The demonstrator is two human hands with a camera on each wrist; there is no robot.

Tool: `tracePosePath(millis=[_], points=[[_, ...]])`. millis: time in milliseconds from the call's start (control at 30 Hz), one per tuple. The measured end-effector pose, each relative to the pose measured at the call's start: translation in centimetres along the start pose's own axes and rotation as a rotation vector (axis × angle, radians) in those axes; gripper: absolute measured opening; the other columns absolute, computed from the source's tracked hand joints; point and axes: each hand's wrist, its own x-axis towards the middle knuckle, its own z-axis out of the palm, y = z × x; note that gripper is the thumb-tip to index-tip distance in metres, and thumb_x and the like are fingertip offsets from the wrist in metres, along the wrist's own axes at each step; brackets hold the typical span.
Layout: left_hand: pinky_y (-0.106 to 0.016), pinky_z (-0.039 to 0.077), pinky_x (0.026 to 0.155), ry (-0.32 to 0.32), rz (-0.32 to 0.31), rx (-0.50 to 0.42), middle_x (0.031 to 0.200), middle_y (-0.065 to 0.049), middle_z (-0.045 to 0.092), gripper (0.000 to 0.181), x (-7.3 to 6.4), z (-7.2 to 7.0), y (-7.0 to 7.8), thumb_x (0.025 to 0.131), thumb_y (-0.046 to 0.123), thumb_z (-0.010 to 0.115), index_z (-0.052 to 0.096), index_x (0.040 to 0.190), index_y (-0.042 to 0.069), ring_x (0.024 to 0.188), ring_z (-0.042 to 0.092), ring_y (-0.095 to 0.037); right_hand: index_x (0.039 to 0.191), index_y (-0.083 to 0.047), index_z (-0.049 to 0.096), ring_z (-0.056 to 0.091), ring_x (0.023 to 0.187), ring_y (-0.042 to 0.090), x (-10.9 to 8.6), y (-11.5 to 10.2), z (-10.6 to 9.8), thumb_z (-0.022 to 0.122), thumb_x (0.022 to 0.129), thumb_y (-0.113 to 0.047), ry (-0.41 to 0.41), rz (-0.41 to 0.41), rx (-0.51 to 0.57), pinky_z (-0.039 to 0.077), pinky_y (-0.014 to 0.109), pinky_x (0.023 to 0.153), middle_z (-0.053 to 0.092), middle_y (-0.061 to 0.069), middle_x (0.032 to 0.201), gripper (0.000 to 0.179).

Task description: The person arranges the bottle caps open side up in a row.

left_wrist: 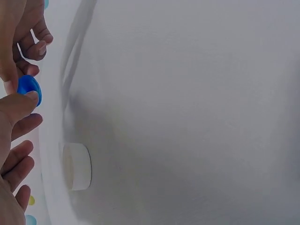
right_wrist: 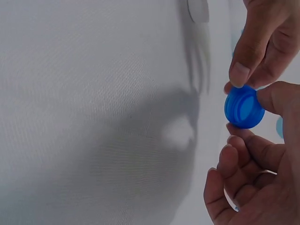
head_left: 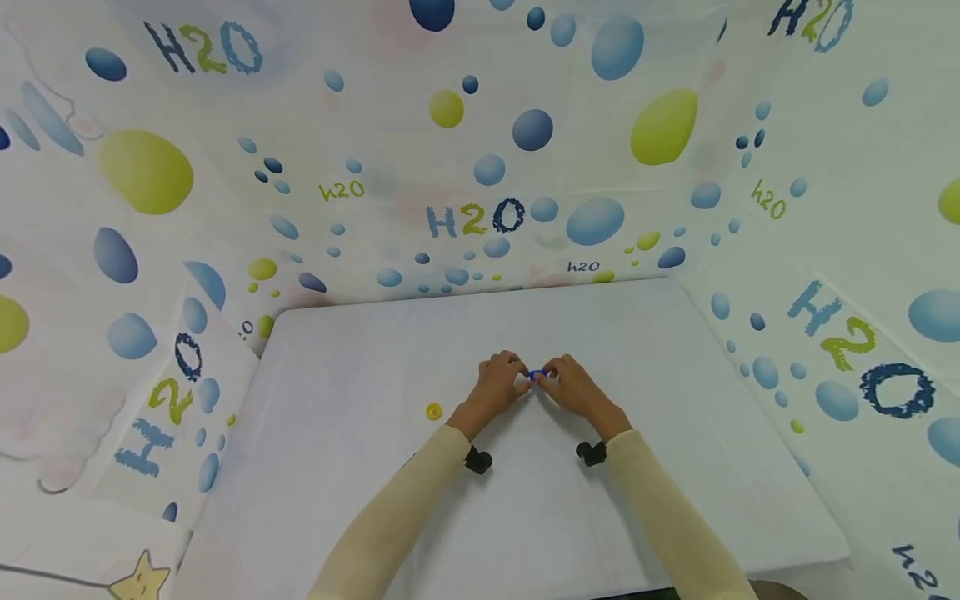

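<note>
A blue bottle cap (head_left: 537,375) is held between the two hands over the white table. In the right wrist view, the hollow, ridged inside of the cap (right_wrist: 244,108) shows. My left hand (head_left: 497,387) pinches one edge with thumb and fingertips. From the other side, my right hand (head_left: 577,387) has its thumb on the rim and its index finger beneath, its other fingers loosely bent. In the left wrist view, a short white round piece (left_wrist: 77,167) rests on the table.
A yellow cap-like piece (head_left: 433,411) lies on the table left of my left wrist. The white tabletop (head_left: 360,500) ends at a patterned backdrop (head_left: 390,242) at the back and sides.
</note>
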Motion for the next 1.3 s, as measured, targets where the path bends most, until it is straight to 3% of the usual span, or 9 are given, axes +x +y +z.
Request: tracePosePath(millis=[267,567,867,1300], points=[[-0.053,0.042,0.104,0.021,0.011,-0.051,0.131,-0.010,0.059,0.022,-0.8,-0.3,0.4,0.100,0.032,0.075,0.069,0.109,0.013,0.125,0.057,-0.031,0.116,0.002,0.069,0.057,0.092,0.023,-0.2,0.0,-0.4,0.058,0.109,-0.033,-0.037,0.017,0.071,0.050,0.039,0.081,0.062,0.013,0.104,0.038],[-0.050,0.042,0.105,0.042,0.016,-0.003,0.128,-0.006,0.058,0.028,-1.1,-0.3,0.7,0.098,0.038,0.077,0.066,0.107,0.014,0.123,0.057,-0.028,0.113,-0.006,0.065,0.056,0.073,0.018,-1.0,-0.8,-0.7,0.051,0.112,-0.043,-0.068,0.061,0.140,0.047,0.031,0.064,0.062,0.005,0.085,0.039],[-0.049,0.042,0.106,0.096,0.051,0.073,0.128,-0.005,0.059,0.034,-1.4,-0.2,1.0,0.096,0.046,0.077,0.066,0.110,0.016,0.125,0.058,-0.026,0.097,-0.008,0.066,0.055,0.069,0.018,-0.8,-0.7,-0.3,0.047,0.113,-0.042,-0.035,0.044,0.153,0.045,0.031,0.063,0.063,0.004,0.081,0.042],[-0.050,0.042,0.105,0.139,0.104,0.026,0.125,-0.004,0.060,0.033,-2.0,0.0,0.9,0.095,0.044,0.079,0.069,0.110,0.015,0.122,0.058,-0.026,0.085,-0.008,0.066,0.052,0.065,0.018,-0.8,-0.2,0.3,0.046,0.113,-0.043,-0.030,0.046,0.137,0.042,0.031,0.061,0.063,0.002,0.075,0.050]])
